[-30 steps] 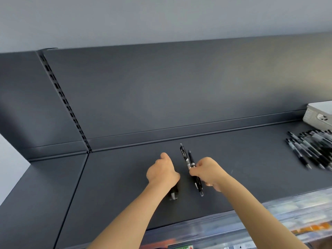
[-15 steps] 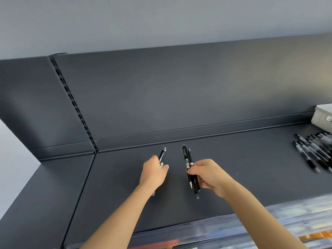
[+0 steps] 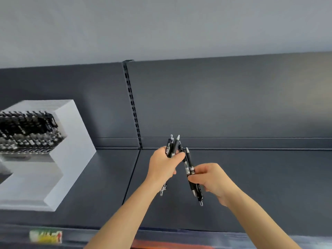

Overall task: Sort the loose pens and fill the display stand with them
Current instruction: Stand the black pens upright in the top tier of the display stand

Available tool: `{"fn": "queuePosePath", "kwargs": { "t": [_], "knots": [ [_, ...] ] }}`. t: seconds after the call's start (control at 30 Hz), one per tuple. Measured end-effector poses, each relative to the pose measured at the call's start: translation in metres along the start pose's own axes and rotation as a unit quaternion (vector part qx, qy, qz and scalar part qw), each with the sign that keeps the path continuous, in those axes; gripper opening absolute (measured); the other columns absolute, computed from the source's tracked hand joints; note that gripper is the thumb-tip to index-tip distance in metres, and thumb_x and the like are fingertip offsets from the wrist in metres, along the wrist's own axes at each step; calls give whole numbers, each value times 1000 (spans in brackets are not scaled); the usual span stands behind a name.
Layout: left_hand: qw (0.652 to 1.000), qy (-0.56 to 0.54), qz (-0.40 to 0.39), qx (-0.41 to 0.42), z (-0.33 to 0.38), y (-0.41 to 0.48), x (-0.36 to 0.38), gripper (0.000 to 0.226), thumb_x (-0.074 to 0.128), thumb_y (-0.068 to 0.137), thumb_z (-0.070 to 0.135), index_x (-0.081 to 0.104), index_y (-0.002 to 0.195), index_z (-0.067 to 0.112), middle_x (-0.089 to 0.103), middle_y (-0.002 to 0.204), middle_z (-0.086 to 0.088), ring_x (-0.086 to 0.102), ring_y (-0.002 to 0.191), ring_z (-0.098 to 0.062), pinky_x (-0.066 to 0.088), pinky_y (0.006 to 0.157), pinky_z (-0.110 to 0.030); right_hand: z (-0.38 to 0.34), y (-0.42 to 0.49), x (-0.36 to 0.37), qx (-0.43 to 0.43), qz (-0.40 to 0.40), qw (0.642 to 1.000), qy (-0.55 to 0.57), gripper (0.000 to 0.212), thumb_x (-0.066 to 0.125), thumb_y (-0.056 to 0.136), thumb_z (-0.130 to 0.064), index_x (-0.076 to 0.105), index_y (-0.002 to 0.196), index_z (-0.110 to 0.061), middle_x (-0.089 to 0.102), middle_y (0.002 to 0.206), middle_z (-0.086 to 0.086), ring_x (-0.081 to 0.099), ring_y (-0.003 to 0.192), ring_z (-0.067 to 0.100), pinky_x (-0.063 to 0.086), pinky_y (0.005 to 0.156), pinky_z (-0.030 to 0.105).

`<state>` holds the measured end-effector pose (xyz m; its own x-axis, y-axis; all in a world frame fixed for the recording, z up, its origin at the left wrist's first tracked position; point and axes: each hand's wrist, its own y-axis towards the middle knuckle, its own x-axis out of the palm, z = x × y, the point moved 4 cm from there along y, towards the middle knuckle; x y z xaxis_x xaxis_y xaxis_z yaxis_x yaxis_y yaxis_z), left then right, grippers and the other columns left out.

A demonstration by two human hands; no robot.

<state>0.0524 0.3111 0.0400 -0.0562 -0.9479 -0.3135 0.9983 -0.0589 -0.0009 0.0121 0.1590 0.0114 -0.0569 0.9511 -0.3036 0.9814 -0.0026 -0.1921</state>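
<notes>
My left hand (image 3: 164,163) grips a small bunch of black pens (image 3: 172,145), tips pointing up and away, above the dark shelf. My right hand (image 3: 209,177) grips two more black pens (image 3: 189,166), which lean up toward the left hand's bunch and nearly cross it. A white stepped display stand (image 3: 71,141) sits on the shelf at the left, blurred. Its upper tier holds several rows of black pens (image 3: 27,130); its lower steps look bare.
The dark grey shelf (image 3: 251,186) runs left to right with a low back lip and a slotted upright (image 3: 133,105) behind my hands. A blurred green and yellow label (image 3: 45,236) sits on the front edge rail at lower left.
The view has swung left: the loose pen pile at the right has left the frame and the display stand has come in. Both hands have lifted their pens and drawn together.
</notes>
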Motion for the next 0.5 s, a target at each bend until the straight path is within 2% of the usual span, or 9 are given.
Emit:
{"fn": "queuePosePath", "kwargs": {
  "t": [0.07,0.13,0.27,0.37,0.43,0.5],
  "knots": [
    [1000,-11,9,13,0,-2,-26,26,68,79,22,53,78,1,42,55,-1,42,44,-16,34,40,-19,-14,-1,22,-6,-5,1000,-13,11,67,78,-7,64,67,-9,45,62,1,31,48,10,26,49,19],
    [999,-14,23,20,-4,-5,-56,26,70,79,23,49,71,9,42,53,3,42,42,-15,33,40,-19,-30,-3,48,-10,-8,999,-30,8,67,77,-8,66,69,-7,48,63,1,31,49,10,25,51,21],
    [998,-16,43,38,-16,-10,-123,27,70,79,21,47,68,12,42,51,3,41,41,-15,33,40,-19,-61,-6,106,-25,-13,999,-41,12,68,77,-9,67,66,-13,51,61,-2,35,52,12,28,53,22],
    [996,-4,66,62,-20,-17,-178,27,69,79,18,46,65,13,41,48,5,42,41,-15,34,39,-17,-88,-10,154,-37,-16,999,-32,12,69,80,-9,69,69,-13,54,60,-7,40,48,5,32,55,19],
    [994,-5,86,70,-22,-22,-215,31,68,78,17,44,60,16,41,45,9,43,40,-14,35,40,-18,-106,-12,186,-51,-13,998,-30,20,69,82,-11,67,63,-19,54,56,-12,41,48,4,34,56,18],
    [991,-7,107,78,-25,-28,-250,30,67,79,16,44,60,16,42,46,7,43,39,-14,36,40,-18,-122,-14,215,-67,-3,997,-25,19,69,84,-14,70,66,-21,57,56,-14,43,48,2,34,56,17]
  ]
}}
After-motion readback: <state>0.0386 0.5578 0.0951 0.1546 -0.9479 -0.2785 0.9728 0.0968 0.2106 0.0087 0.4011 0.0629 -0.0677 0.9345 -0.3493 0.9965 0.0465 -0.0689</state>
